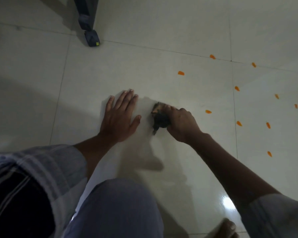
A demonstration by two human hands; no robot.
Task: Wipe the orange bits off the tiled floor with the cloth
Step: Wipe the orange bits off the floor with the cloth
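Observation:
My right hand grips a dark bunched cloth and presses it on the pale tiled floor near the middle of the view. Some orange shows at the cloth's far edge. My left hand lies flat on the floor, fingers spread, just left of the cloth and holding nothing. Several orange bits lie scattered to the right, the nearest orange bit a short way right of my right hand, with another orange bit farther off.
A dark furniture leg with a capped foot stands at the upper left. My bent knee fills the lower centre and a bare foot shows at the bottom right. Grout lines cross the floor.

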